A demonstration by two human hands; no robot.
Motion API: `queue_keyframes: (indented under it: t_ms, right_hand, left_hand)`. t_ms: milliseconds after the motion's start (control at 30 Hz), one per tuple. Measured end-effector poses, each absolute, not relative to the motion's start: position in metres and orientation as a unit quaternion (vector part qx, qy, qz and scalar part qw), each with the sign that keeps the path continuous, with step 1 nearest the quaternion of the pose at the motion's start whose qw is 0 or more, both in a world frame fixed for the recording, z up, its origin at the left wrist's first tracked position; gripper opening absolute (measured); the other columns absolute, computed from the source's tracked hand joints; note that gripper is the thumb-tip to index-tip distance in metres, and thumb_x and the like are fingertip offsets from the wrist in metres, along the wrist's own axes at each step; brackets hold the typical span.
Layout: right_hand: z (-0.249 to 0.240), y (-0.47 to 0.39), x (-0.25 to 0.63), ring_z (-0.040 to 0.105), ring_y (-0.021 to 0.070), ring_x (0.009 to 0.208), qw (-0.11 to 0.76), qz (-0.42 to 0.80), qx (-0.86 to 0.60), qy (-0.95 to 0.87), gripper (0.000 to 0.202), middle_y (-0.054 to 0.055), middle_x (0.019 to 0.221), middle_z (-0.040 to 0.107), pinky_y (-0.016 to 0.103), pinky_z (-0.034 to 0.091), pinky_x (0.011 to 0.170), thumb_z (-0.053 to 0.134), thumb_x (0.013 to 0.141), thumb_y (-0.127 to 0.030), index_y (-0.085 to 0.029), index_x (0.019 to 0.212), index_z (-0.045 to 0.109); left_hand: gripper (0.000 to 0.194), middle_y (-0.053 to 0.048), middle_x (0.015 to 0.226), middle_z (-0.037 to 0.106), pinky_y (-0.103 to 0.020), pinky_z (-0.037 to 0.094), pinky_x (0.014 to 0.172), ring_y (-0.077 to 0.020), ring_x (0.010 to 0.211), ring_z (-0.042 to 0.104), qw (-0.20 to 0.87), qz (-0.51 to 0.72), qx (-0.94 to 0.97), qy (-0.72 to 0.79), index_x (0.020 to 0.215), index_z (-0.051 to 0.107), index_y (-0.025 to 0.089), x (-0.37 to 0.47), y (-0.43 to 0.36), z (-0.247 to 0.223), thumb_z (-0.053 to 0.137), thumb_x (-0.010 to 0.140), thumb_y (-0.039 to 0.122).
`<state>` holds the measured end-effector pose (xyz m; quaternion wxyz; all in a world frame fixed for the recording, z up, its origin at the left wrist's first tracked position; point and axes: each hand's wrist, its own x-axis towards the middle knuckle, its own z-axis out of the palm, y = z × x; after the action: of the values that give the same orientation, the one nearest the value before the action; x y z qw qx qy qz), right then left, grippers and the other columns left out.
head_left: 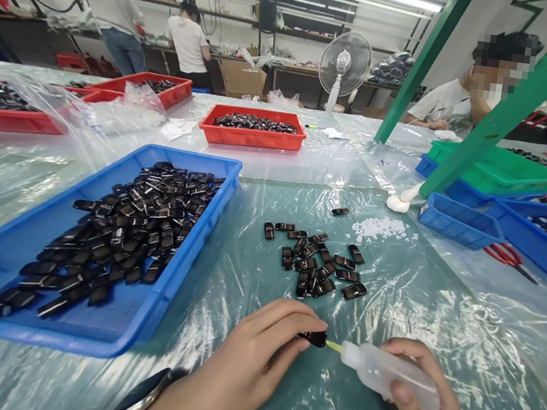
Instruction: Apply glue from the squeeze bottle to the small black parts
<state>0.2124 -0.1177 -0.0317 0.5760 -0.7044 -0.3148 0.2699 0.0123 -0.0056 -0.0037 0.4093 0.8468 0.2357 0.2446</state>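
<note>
Between the thumb and fingers of my left hand [265, 345] is a small glossy black plastic piece [318, 339], partly covered by the fingertips. My right hand [429, 400] is wrapped round a translucent squeeze bottle [392, 375] lying nearly level, its thin yellowish nozzle [334, 345] pointing left at the black piece's end. Whether the tip touches the piece I cannot tell. Just beyond my hands, several similar black pieces [306, 263] lie loosely on the plastic-covered table. A scatter of small white bits [380, 228] sits to their right.
At left stands a large blue tray [134, 341] of black pieces. A red tray [252, 138] is farther back. On the right are a slanted green post [512, 109], a small blue bin [460, 223], a green tray [500, 171] and red-handled pliers [506, 254]. Other people work beyond.
</note>
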Motion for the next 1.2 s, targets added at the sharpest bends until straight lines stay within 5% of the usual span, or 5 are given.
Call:
queue_keyframes:
  t_ms: [433, 767, 900, 1067, 1200]
  right_hand:
    - [-0.019, -0.080, 0.259, 0.060, 0.0320, 0.119, 0.590, 0.222, -0.683, -0.370, 0.052, 0.010, 0.128, 0.065, 0.042, 0.054, 0.090, 0.070, 0.082, -0.055, -0.031, 0.126, 0.058]
    - [-0.046, -0.071, 0.274, 0.063, 0.0342, 0.097, 0.489, 0.059, -0.768, -0.408, 0.067, 0.017, 0.117, 0.063, 0.048, 0.053, 0.073, 0.072, 0.076, -0.060, -0.020, 0.125, 0.050]
    - [-0.036, -0.092, 0.219, 0.064, 0.0238, 0.091, 0.510, 0.031, -0.701, -0.497, 0.012, 0.007, 0.100, 0.064, 0.033, 0.055, 0.068, 0.058, 0.095, -0.035, -0.027, 0.103, 0.062]
    - [-0.032, -0.056, 0.177, 0.066, 0.0196, 0.066, 0.271, 0.080, -0.583, -0.762, 0.046, 0.015, 0.110, 0.062, 0.031, 0.052, 0.048, 0.036, 0.097, -0.008, -0.020, 0.138, 0.051]
    - [-0.039, -0.025, 0.172, 0.069, 0.0306, 0.077, 0.248, 0.084, -0.595, -0.760, 0.047, 0.019, 0.104, 0.064, 0.037, 0.052, 0.052, 0.041, 0.077, 0.010, -0.011, 0.110, 0.067]
  left_hand:
    - [0.033, -0.005, 0.121, 0.055, -0.035, 0.059, 0.083, -0.0212, 0.103, 0.063, 0.352, 0.408, 0.741, 0.399, 0.132, 0.055, 0.038, 0.009, 0.006, -0.005, 0.043, 0.104, 0.027]
    - [0.027, -0.009, 0.118, 0.068, -0.040, 0.059, 0.087, -0.0242, 0.104, 0.068, 0.436, 0.359, 0.725, 0.395, 0.125, 0.057, 0.027, 0.011, 0.008, -0.006, 0.042, 0.103, 0.034]
    - [0.026, -0.008, 0.125, 0.065, -0.041, 0.057, 0.090, -0.0239, 0.111, 0.065, 0.405, 0.359, 0.743, 0.394, 0.125, 0.057, 0.027, 0.010, 0.007, -0.010, 0.042, 0.104, 0.028]
    - [0.028, -0.008, 0.123, 0.065, -0.038, 0.056, 0.091, -0.0218, 0.111, 0.065, 0.333, 0.372, 0.793, 0.349, 0.125, 0.055, 0.026, 0.012, 0.008, -0.009, 0.042, 0.102, 0.017]
    - [0.028, -0.007, 0.121, 0.066, -0.034, 0.057, 0.088, -0.0225, 0.112, 0.066, 0.287, 0.383, 0.803, 0.355, 0.124, 0.056, 0.027, 0.012, 0.010, -0.007, 0.044, 0.101, 0.016]
